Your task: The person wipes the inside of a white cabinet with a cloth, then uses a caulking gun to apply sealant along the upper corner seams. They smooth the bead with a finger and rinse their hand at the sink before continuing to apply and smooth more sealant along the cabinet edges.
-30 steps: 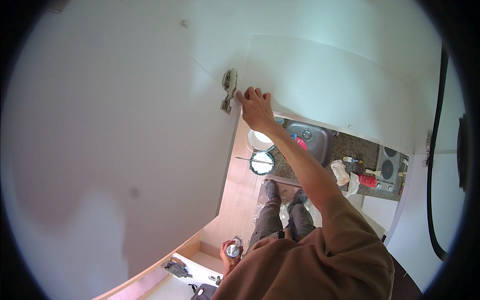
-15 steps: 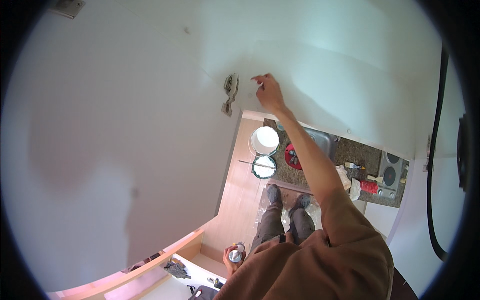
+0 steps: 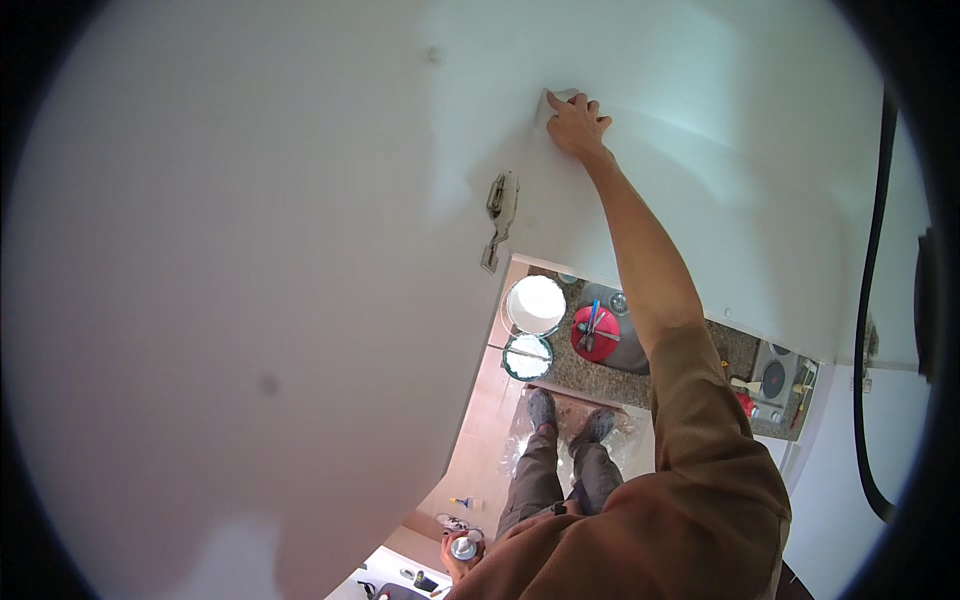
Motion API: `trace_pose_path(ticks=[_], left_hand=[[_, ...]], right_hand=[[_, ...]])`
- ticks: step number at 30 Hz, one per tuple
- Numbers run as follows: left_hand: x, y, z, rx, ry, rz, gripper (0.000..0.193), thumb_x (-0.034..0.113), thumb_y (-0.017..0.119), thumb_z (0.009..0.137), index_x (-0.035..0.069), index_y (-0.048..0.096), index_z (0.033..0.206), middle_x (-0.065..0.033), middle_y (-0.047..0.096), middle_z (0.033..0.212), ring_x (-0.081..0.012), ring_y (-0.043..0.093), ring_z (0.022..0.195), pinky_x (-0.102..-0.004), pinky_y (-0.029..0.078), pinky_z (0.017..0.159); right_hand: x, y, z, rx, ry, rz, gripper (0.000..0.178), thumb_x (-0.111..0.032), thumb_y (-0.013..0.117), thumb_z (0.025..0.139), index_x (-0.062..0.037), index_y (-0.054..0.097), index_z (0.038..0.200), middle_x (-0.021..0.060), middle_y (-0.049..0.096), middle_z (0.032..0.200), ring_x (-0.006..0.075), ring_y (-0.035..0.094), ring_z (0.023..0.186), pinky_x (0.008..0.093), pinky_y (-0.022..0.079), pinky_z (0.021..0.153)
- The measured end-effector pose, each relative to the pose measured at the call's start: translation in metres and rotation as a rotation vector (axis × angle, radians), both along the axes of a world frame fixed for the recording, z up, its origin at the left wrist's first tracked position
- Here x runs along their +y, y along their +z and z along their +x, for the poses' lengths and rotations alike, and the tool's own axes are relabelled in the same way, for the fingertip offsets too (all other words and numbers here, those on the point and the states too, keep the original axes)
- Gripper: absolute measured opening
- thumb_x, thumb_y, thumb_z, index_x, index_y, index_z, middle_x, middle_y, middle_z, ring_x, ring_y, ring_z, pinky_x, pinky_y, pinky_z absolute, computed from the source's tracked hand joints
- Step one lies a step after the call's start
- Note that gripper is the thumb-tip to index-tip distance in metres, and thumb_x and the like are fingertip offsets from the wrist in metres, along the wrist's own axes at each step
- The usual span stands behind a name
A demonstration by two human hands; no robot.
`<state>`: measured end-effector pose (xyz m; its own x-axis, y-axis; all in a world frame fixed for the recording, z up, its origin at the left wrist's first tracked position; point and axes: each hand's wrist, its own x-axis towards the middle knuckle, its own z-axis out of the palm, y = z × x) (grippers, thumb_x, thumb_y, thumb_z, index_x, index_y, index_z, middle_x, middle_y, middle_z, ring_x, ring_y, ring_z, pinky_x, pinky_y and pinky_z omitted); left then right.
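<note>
My right hand point(image 3: 578, 125) reaches up to the white inside panel of a cabinet point(image 3: 700, 190). Its fingers press a small pale, flat piece point(image 3: 544, 104) against that surface; most of it is covered, so its kind cannot be made out. Low by my left side, my left hand point(image 3: 452, 562) is wrapped around a round container point(image 3: 463, 547) with a silvery rim and a whitish top. A metal hinge point(image 3: 503, 205) joins the cabinet to its large white door point(image 3: 250, 300), left of my right arm.
Below stand a white bucket point(image 3: 536, 304) and a smaller tub point(image 3: 527, 357) with a stick across it. A red plate point(image 3: 596, 334) with utensils sits by the sink point(image 3: 630, 350). A cooktop point(image 3: 773, 378) lies at the right, and a black cable point(image 3: 872, 300) hangs beyond.
My right hand has moved up and slightly right, from near the hinge, and now presses the flat piece on the panel. My left hand, with the container, is slightly lower in view.
</note>
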<state>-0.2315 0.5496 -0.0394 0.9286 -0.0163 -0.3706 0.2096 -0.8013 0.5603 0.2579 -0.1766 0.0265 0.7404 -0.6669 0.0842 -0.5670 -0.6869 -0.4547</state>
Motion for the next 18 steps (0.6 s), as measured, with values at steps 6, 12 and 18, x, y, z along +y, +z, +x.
trace_pose_path(ticks=[6, 12, 18], left_hand=[[-0.011, 0.004, 0.024, 0.015, 0.011, 0.002, 0.043, 0.022, 0.091, 0.062, 0.006, 0.07, 0.097, -0.0141, 0.068, 0.1, -0.0334, 0.066, 0.096, -0.0443, 0.054, 0.087], [-0.019, 0.008, 0.044, -0.071, -0.035, -0.022, 0.043, 0.018, 0.09, 0.063, 0.005, 0.07, 0.098, -0.0142, 0.067, 0.1, -0.0321, 0.066, 0.096, -0.0435, 0.053, 0.088], [-0.016, 0.007, 0.045, -0.071, -0.058, -0.012, 0.042, 0.018, 0.091, 0.063, 0.004, 0.07, 0.097, -0.0133, 0.068, 0.099, -0.029, 0.069, 0.093, -0.0419, 0.055, 0.085]], right_hand=[[0.0, 0.007, 0.01, 0.078, -0.008, 0.038, 0.065, -0.019, 0.049, 0.086, -0.0364, 0.049, 0.149, 0.0098, 0.046, 0.139, 0.0325, 0.042, 0.127, 0.0587, 0.027, 0.103], [0.003, 0.008, 0.008, 0.087, -0.018, -0.004, 0.063, -0.019, 0.049, 0.088, -0.0339, 0.051, 0.149, 0.0109, 0.047, 0.137, 0.0331, 0.042, 0.127, 0.0601, 0.028, 0.102], [0.02, 0.004, 0.0, 0.047, 0.027, -0.076, 0.056, -0.016, 0.05, 0.091, -0.0269, 0.053, 0.146, 0.0121, 0.049, 0.132, 0.0339, 0.045, 0.124, 0.0634, 0.031, 0.101]])
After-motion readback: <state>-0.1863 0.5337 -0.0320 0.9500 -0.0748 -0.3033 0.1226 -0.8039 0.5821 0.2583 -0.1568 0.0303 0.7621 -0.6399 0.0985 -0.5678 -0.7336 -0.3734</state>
